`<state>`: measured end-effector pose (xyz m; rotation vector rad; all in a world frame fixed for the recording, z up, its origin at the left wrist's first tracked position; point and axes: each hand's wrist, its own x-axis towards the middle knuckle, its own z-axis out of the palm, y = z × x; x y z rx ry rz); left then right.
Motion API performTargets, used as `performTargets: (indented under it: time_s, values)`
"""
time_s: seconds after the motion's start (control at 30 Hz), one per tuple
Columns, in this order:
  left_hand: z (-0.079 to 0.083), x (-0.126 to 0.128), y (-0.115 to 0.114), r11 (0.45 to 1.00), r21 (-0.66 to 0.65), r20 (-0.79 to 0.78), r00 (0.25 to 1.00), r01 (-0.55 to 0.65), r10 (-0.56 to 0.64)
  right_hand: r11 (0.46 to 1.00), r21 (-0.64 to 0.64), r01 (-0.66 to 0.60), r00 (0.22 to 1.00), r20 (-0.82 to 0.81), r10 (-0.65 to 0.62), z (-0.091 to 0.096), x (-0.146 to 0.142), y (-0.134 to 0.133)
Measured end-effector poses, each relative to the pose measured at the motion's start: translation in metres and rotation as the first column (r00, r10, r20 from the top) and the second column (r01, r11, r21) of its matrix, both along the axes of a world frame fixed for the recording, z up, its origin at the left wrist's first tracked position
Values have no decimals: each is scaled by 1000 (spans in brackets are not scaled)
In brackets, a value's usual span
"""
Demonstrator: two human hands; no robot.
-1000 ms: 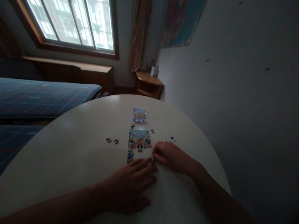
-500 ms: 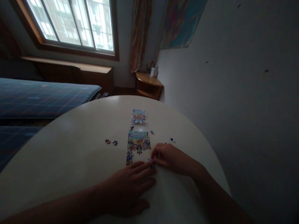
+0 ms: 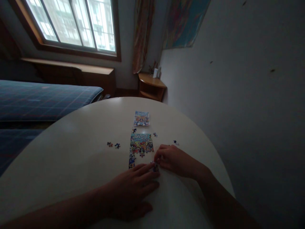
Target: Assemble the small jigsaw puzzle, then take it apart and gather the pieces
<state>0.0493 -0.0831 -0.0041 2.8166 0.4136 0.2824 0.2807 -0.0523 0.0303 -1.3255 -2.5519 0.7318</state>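
A partly assembled jigsaw puzzle lies flat on the white table, its top rows joined and a strip running down its left side. My left hand rests just below it with fingers stretched out and spread, the fingertips touching puzzle pieces at the lower right. From the right, my right hand reaches in with thumb and forefinger pinched at the edge of those same pieces. Its fingers largely cover the piece between them. My left fingers hide part of the area under the puzzle.
On the round table, a small picture sheet lies beyond the puzzle. Loose pieces lie to the left, above and to the right. A plaid mattress stands beyond the table's left edge; a wall rises at the right.
My right fingertips have shifted very slightly upward at the lower-right pieces, and more of those pieces shows between the hands. My left hand stays nearly still.
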Motion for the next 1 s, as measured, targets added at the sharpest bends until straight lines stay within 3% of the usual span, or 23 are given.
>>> performTargets:
  time_s: [0.43, 0.63, 1.0]
  values:
    - [-2, 1, 0, 1000, 23, -8, 1000, -5, 5, 1000, -26, 12, 1000, -5, -12, 2, 4, 1]
    - [1, 1, 1, 1000, 16, -31, 1000, 4, -3, 978, 66, 198, 979, 38, -201, 7, 31, 5]
    - [0, 1, 1, 1000, -18, -7, 1000, 3, -3, 974, 18, 225, 973, 57, -226, -2, 35, 11]
